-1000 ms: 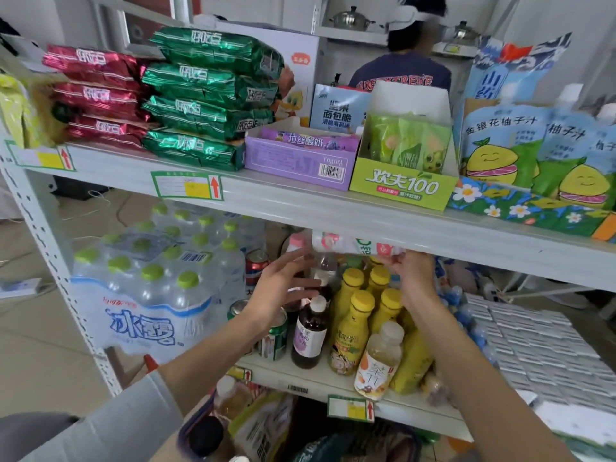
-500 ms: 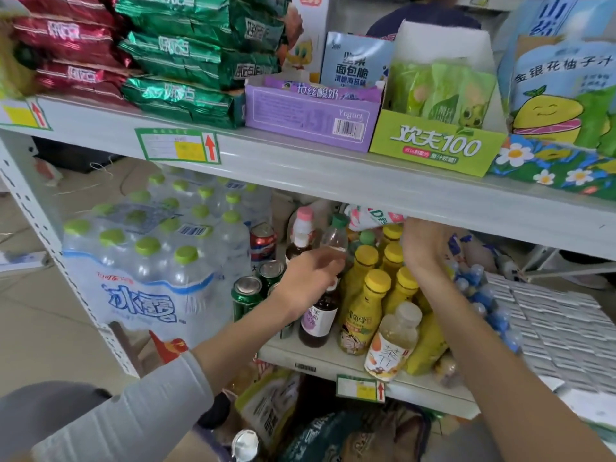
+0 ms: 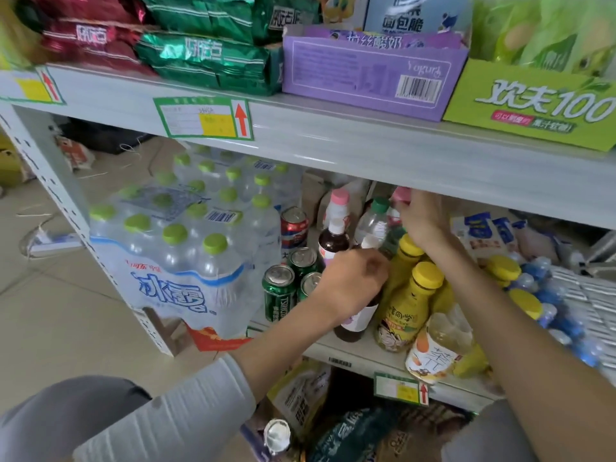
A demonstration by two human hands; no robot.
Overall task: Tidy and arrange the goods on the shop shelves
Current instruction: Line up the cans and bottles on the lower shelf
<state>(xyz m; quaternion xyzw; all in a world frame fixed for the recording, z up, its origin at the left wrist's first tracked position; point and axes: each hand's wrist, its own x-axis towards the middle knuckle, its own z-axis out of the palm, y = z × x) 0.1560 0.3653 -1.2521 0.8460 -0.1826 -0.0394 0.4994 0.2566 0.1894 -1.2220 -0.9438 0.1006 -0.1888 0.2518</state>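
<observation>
I am straightening drinks on the lower shelf (image 3: 320,353): left hand (image 3: 353,285) fingers curled round the dark bottle (image 3: 358,323); right hand (image 3: 423,221) grip unclear. Next, I judge, seat it squarely.

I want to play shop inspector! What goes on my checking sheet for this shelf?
Surface: lower shelf, crowded with drinks.
Job's things: dark bottle, yellow-capped bottles, green cans, wrapped water pack.
Clutter: bags stuffed under the shelf; small blue items heaped at right.
Grippers: left hand grips the dark bottle's top; right hand reaches a pink-topped item at the back, grip unclear.
Cables: white power strip with cord on the floor.
Surroundings: upper shelf holds snack bags, purple box, green box.
</observation>
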